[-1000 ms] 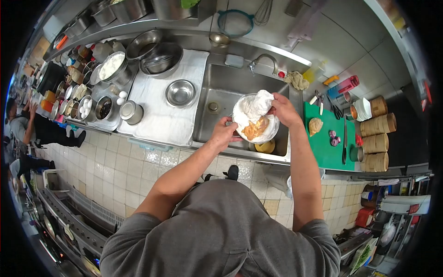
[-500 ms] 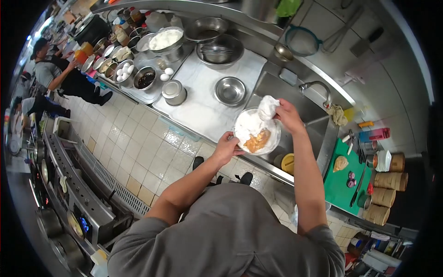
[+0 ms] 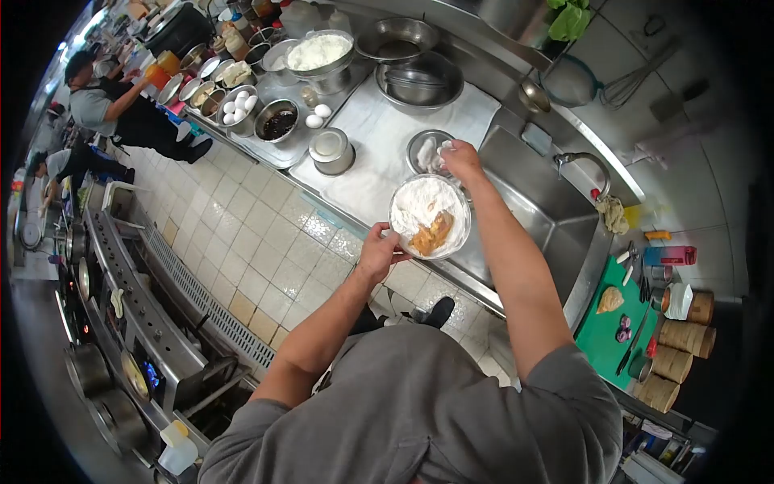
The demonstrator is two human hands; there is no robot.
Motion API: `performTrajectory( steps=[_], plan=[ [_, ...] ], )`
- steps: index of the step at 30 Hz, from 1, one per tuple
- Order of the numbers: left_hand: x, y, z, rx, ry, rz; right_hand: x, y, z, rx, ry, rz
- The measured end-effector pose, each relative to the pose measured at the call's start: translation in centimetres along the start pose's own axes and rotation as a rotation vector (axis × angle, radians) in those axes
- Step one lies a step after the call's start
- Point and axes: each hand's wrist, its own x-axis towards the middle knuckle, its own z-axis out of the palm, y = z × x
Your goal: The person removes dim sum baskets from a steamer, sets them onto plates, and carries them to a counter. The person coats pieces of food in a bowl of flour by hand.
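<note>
A bowl of white flour (image 3: 415, 199) with wet orange-brown pieces (image 3: 433, 235) in it is tilted in the air, its near rim gripped by my left hand (image 3: 379, 253). My right hand (image 3: 463, 165) reaches over a small steel bowl (image 3: 414, 146) on the counter, fingers closed at a flour-coated piece (image 3: 427, 155) inside that bowl. Flour whitens the fingertips. Whether the piece is raised or rests on the bowl's bottom is hard to see.
A steel sink (image 3: 528, 214) with a tap (image 3: 582, 165) lies to the right. Left along the counter stand an upturned steel container (image 3: 331, 151), loose eggs (image 3: 318, 115), a bowl of dark sauce (image 3: 278, 122) and a flour-filled basin (image 3: 321, 52). A green cutting board (image 3: 601, 339) holds a knife (image 3: 633, 343).
My right hand has carried the flour-coated piece from above the flour bowl to the small steel bowl. My left hand has shifted the flour bowl slightly left and away from me.
</note>
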Motion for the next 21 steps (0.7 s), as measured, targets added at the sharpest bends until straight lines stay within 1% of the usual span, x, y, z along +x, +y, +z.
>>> performTrajectory(
  steps=[1,3,4,6,7,9,11,14,16,17,19,21],
  plan=[
    [0.1,0.3,0.1,0.009,-0.019,-0.002,-1.1,-0.5,-1.3,-0.002,0.008,0.006],
    [0.2,0.6,0.6,0.019,-0.043,-0.013,-6.0,-2.7,-5.5,-0.265,-0.197,-0.18],
    [0.4,0.7,1.2,-0.012,-0.053,-0.015,-8.2,-2.7,-7.1,-0.266,-0.184,-0.172],
    [0.5,0.8,3.0,-0.054,-0.082,-0.02,-12.5,-2.0,-10.1,-0.46,-0.497,-0.412],
    [0.5,0.7,4.0,-0.041,-0.102,-0.029,-14.1,-1.7,-11.1,-0.458,-0.476,-0.397],
    [0.5,0.4,6.3,0.0,-0.169,-0.052,-16.7,-1.6,-12.7,-0.819,-0.43,-0.454],
    [0.8,-0.7,8.4,0.021,-0.214,-0.075,-18.1,-1.0,-15.2,-0.8,-0.38,-0.398],
    [0.0,-1.8,11.7,0.028,-0.263,-0.107,-19.5,0.2,-19.0,-0.747,-0.286,-0.394],
    [-0.2,-2.4,13.4,0.028,-0.288,-0.12,-20.4,0.4,-21.8,-0.562,-0.321,-0.27],
    [-0.1,-2.8,13.9,0.04,-0.32,-0.128,-20.9,0.6,-23.0,-0.559,-0.305,-0.257],
    [0.0,-3.6,15.0,0.057,-0.361,-0.138,-21.8,0.9,-24.9,-0.452,-0.2,-0.356],
    [-0.1,-4.1,15.8,0.085,-0.393,-0.142,-22.3,1.2,-26.4,-0.423,-0.169,-0.379]
  ],
)
